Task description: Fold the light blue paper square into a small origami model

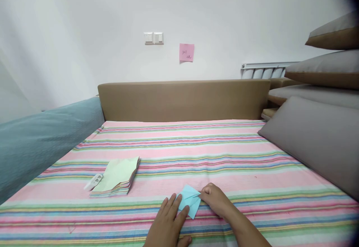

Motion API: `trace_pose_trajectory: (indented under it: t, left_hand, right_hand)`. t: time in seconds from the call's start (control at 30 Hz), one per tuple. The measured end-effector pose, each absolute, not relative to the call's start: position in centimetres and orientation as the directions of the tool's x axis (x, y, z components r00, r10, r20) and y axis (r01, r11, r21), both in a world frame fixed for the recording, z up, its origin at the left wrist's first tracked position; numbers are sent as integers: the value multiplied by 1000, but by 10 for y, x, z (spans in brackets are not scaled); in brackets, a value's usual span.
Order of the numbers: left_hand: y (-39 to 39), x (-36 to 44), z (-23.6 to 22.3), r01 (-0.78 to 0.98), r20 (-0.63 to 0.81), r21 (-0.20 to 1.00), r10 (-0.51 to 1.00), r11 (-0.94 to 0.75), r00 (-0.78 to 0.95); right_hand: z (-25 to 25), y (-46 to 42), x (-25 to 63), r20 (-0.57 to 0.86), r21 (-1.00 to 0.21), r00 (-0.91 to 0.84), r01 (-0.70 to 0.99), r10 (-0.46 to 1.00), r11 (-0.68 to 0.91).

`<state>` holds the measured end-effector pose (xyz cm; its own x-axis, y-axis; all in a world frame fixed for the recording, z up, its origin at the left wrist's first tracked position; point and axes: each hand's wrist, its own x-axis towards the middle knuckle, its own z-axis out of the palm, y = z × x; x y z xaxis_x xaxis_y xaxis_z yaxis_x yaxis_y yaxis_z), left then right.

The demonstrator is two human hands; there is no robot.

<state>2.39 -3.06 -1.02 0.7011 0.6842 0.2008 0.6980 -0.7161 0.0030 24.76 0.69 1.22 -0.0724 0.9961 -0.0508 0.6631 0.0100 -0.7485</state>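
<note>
A folded sheet of light blue paper (189, 201) lies on the striped cloth, with crease lines and overlapping flaps showing on its top. My left hand (169, 219) rests flat over its left side, fingers stretched out and pressing it down. At the paper's right corner, my right hand (214, 199) is closed, pinching the tip between thumb and bent fingers. The part of the paper under my left fingers is hidden.
Left of my hands lies a stack of coloured paper (119, 176), with a white plastic object (94, 182) against its left edge. Grey cushions (314, 138) line the right side. A blue-covered armrest (50, 135) is at left, a brown backrest (182, 101) behind.
</note>
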Motion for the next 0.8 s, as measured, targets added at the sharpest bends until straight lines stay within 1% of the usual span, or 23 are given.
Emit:
trace_pose_trajectory:
  t: [0.3, 0.5, 0.8]
  left_hand:
    - [-31, 23, -13, 703, 214, -32, 682, -710, 699]
    - [-31, 23, -13, 701, 234, -14, 679, -713, 696]
    - [-29, 22, -16, 690, 261, -18, 663, -724, 702]
  right_hand:
    - [12, 7, 248, -68, -756, -87, 654, 994, 5]
    - [11, 7, 245, -62, -754, -65, 657, 996, -4]
    - [6, 7, 244, -44, -750, -42, 661, 998, -6]
